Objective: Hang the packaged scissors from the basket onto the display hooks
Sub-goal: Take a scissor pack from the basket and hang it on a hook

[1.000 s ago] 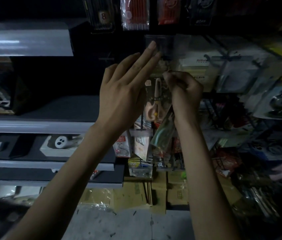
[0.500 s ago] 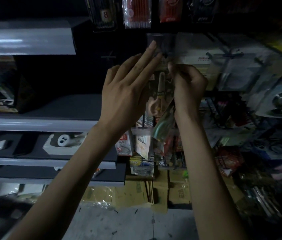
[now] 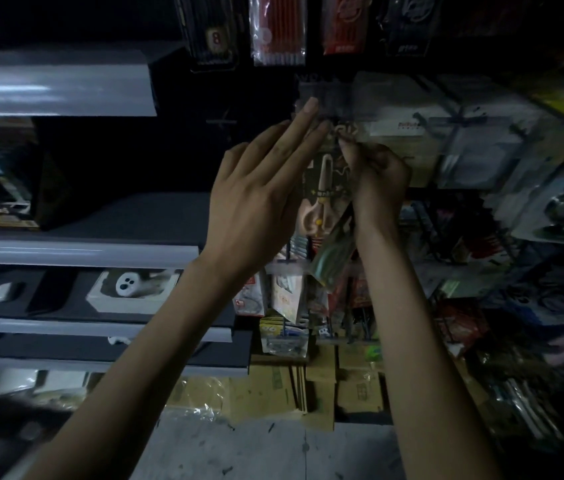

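Packaged scissors [image 3: 320, 199] with pink handles are held upright against the display rack [image 3: 464, 140] in a dim shop aisle, the pack's top edge just below a clear label holder [image 3: 329, 95]. On my feed the right hand [image 3: 379, 174] is curled, thumb and fingers pinching the pack near its top right corner. A second, greenish pack [image 3: 334, 254] slants down from under the same palm, though I cannot tell how it is gripped. The left hand [image 3: 259, 192] is flat with straight fingers and holds nothing; its fingertips [image 3: 310, 105] reach the pack's upper left edge and the label holder. Whether the pack hangs on a hook I cannot tell through the blur. Packs of red pencils [image 3: 278, 29] hang along the rack's top edge. To the left, grey shelves [image 3: 76, 252] run out of frame, one carrying a white item in an open box [image 3: 131, 287]. Below the hands, small hanging packs [image 3: 284, 296] crowd the lower rack, and flat cardboard boxes [image 3: 322, 386] stand on the grey floor [image 3: 273, 452].
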### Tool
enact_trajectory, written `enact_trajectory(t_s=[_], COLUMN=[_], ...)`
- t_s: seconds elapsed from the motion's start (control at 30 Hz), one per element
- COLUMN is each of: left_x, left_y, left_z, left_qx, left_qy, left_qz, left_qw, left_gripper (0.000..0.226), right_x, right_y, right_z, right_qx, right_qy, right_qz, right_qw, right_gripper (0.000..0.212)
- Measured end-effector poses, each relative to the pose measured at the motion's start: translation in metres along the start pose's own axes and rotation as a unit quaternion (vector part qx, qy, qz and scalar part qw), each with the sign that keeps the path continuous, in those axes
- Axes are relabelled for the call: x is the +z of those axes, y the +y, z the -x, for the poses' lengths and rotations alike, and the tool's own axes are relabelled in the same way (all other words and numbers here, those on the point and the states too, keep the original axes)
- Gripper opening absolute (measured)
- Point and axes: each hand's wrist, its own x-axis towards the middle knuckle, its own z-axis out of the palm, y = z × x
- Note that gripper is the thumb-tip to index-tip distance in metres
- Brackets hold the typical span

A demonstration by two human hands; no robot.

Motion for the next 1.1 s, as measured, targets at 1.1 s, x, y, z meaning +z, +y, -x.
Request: enact_trajectory(t_s=[1.1], left_x=[0.072], left_y=[0.01], left_z=[0.061], left_qx=[-0.479], left_qy=[-0.056], left_qz=[0.51], left_qw=[0.712], left_gripper=[0.012], right_x=[-0.073], right_y=[0.047], right_z=[0.049], right_qx=[-0.02], right_qy=[-0.128], right_qz=[0.229], right_qw=[0.965], right_gripper=[0.009])
